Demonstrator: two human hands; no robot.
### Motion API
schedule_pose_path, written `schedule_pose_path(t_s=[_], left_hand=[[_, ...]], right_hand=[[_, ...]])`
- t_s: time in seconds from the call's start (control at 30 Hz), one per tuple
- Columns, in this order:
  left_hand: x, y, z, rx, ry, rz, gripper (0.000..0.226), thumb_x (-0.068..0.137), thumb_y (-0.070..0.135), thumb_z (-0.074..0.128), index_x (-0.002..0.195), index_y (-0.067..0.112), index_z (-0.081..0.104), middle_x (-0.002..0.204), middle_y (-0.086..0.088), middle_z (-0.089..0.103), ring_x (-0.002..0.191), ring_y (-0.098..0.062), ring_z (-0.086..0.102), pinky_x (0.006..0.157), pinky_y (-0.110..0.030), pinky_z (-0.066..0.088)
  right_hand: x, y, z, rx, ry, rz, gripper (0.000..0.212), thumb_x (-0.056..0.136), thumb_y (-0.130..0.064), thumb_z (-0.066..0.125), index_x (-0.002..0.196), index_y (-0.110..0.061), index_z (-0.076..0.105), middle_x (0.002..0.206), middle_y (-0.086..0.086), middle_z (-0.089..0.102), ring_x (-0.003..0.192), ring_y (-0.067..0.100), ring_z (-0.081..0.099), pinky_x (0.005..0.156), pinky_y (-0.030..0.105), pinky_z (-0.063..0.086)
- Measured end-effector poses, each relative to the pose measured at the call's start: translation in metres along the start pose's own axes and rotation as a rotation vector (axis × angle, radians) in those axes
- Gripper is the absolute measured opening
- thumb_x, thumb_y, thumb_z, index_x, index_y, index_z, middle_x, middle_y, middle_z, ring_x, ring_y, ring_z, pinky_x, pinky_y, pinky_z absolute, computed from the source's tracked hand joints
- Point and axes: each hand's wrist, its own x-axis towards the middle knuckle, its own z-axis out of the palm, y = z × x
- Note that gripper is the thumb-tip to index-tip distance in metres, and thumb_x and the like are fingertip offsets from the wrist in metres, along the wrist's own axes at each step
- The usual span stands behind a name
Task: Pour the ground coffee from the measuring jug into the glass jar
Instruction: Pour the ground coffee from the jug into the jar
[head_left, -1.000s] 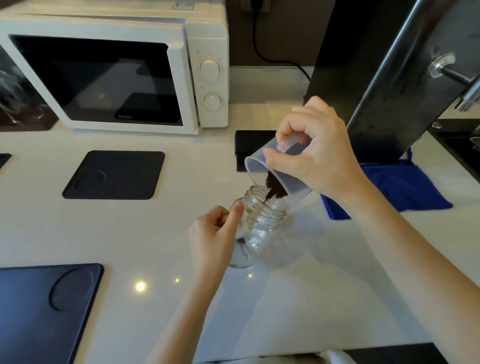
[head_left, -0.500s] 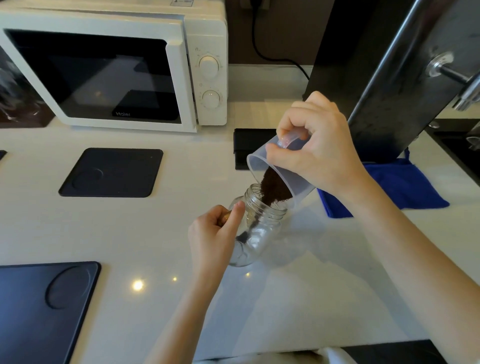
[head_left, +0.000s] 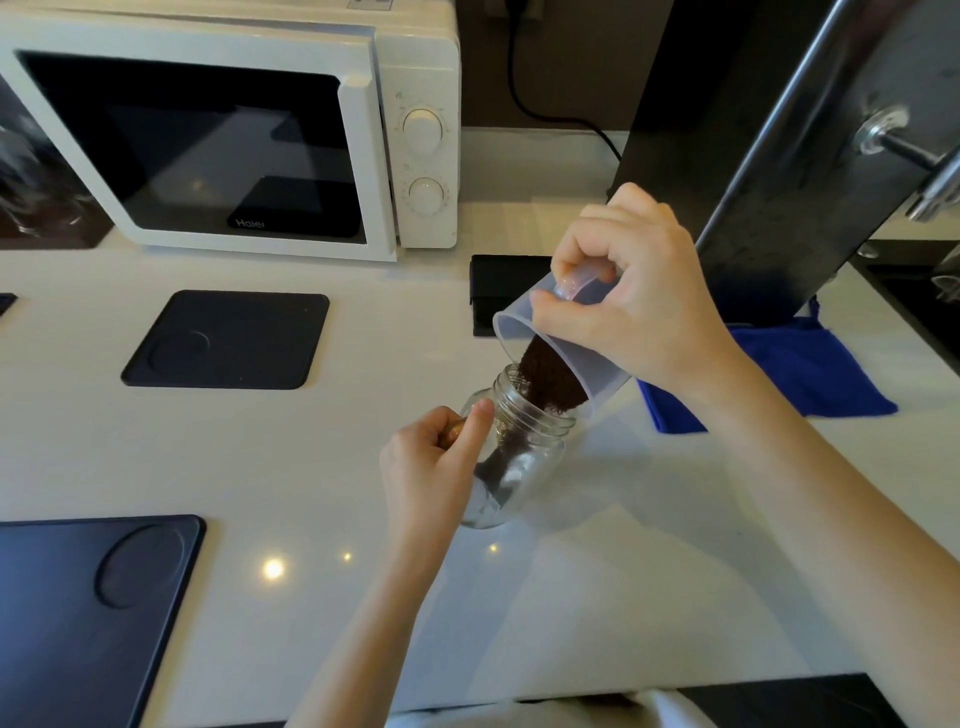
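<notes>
A clear glass jar (head_left: 524, 457) stands on the white counter, tilted toward the right. My left hand (head_left: 431, 467) grips its left side. My right hand (head_left: 634, 296) holds a translucent plastic measuring jug (head_left: 519, 327) by its handle, tipped steeply with its rim just over the jar's mouth. Dark ground coffee (head_left: 545, 379) slides down the jug's lower wall into the jar, and a dark streak of it lies inside the glass.
A white microwave (head_left: 234, 130) stands at the back left. Dark mats lie on the counter (head_left: 228, 340), (head_left: 88, 613). A blue cloth (head_left: 810, 369) lies right of the jar beside a tall black machine (head_left: 769, 156). A small black block (head_left: 498, 286) sits behind the jug.
The jug has tipped further and more coffee has slid toward its rim. Coffee now streams into the jar and gathers inside. Both hands have held their places.
</notes>
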Motion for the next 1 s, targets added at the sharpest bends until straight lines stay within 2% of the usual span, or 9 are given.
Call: schedule_pose_path(t_s=[0.13, 0.3, 0.4, 0.5, 0.6, 0.7, 0.83, 0.93, 1.0], left_hand=[[0.0005, -0.0013, 0.0001, 0.009, 0.005, 0.014, 0.051, 0.079, 0.038, 0.064, 0.046, 0.012, 0.036, 0.034, 0.007, 0.028, 0.040, -0.009, 0.029, 0.042, -0.018, 0.022], [0.0011, -0.0006, 0.0011, 0.016, 0.001, 0.024, 0.054, 0.079, 0.038, 0.064, 0.050, -0.001, 0.040, 0.041, 0.005, 0.029, 0.042, -0.010, 0.029, 0.043, -0.020, 0.023], [0.0014, -0.0004, 0.0005, 0.014, -0.001, 0.018, 0.052, 0.079, 0.038, 0.064, 0.047, 0.006, 0.038, 0.039, 0.006, 0.029, 0.042, -0.010, 0.029, 0.043, -0.020, 0.023], [0.0017, -0.0003, 0.0001, 0.007, -0.005, 0.002, 0.050, 0.079, 0.037, 0.064, 0.046, 0.012, 0.036, 0.034, 0.006, 0.030, 0.041, -0.010, 0.028, 0.042, -0.019, 0.022], [0.0013, -0.0004, -0.0003, -0.002, -0.006, -0.011, 0.051, 0.079, 0.036, 0.063, 0.045, 0.012, 0.034, 0.033, 0.006, 0.031, 0.040, -0.010, 0.028, 0.042, -0.017, 0.022], [0.0015, -0.0001, -0.0005, -0.005, -0.009, -0.017, 0.051, 0.079, 0.036, 0.063, 0.047, 0.007, 0.036, 0.033, 0.006, 0.032, 0.040, -0.010, 0.029, 0.042, -0.018, 0.022], [0.0018, 0.0003, -0.0008, -0.009, -0.008, -0.015, 0.050, 0.080, 0.035, 0.063, 0.045, 0.013, 0.034, 0.032, 0.006, 0.032, 0.039, -0.009, 0.028, 0.041, -0.017, 0.021], [0.0017, 0.0002, -0.0007, -0.011, -0.007, -0.010, 0.050, 0.079, 0.035, 0.063, 0.045, 0.014, 0.034, 0.032, 0.006, 0.032, 0.040, -0.009, 0.029, 0.042, -0.018, 0.021], [0.0025, -0.0005, -0.0005, -0.012, -0.006, -0.010, 0.050, 0.079, 0.036, 0.063, 0.045, 0.013, 0.035, 0.033, 0.006, 0.032, 0.040, -0.010, 0.029, 0.042, -0.018, 0.021]], right_hand=[[-0.0005, -0.0007, -0.0013, -0.006, 0.001, 0.002, 0.022, 0.068, -0.028, 0.066, 0.060, -0.011, 0.054, 0.064, -0.009, 0.046, 0.071, 0.014, 0.042, 0.064, 0.026, 0.034], [0.0004, -0.0016, 0.0007, -0.008, 0.000, -0.004, 0.022, 0.068, -0.028, 0.066, 0.060, -0.009, 0.057, 0.063, -0.008, 0.048, 0.071, 0.014, 0.042, 0.064, 0.030, 0.035], [0.0010, -0.0017, 0.0003, -0.005, -0.001, -0.017, 0.022, 0.068, -0.029, 0.065, 0.061, -0.010, 0.056, 0.063, -0.008, 0.048, 0.072, 0.015, 0.043, 0.065, 0.033, 0.036], [0.0010, -0.0011, -0.0008, -0.013, 0.020, -0.027, 0.023, 0.068, -0.031, 0.063, 0.060, -0.012, 0.054, 0.063, -0.008, 0.047, 0.072, 0.015, 0.043, 0.064, 0.028, 0.034], [0.0008, 0.0003, 0.0006, 0.000, -0.010, -0.017, 0.021, 0.068, -0.029, 0.065, 0.060, -0.012, 0.055, 0.060, -0.016, 0.042, 0.071, 0.011, 0.041, 0.066, 0.030, 0.035], [0.0008, 0.0010, 0.0017, 0.016, -0.012, -0.008, 0.021, 0.069, -0.032, 0.062, 0.060, -0.015, 0.053, 0.062, -0.024, 0.037, 0.073, 0.009, 0.039, 0.066, 0.026, 0.033], [0.0011, 0.0011, 0.0018, 0.012, -0.008, -0.017, 0.021, 0.068, -0.031, 0.063, 0.060, -0.014, 0.054, 0.062, -0.015, 0.043, 0.072, 0.009, 0.040, 0.065, 0.025, 0.033], [0.0023, -0.0007, 0.0014, 0.014, -0.019, -0.018, 0.021, 0.068, -0.030, 0.064, 0.060, -0.014, 0.055, 0.062, -0.018, 0.041, 0.072, 0.009, 0.040, 0.064, 0.029, 0.035], [0.0022, -0.0010, 0.0022, 0.007, -0.013, -0.030, 0.020, 0.068, -0.027, 0.066, 0.060, -0.012, 0.056, 0.063, -0.014, 0.046, 0.073, 0.011, 0.041, 0.064, 0.032, 0.037]])
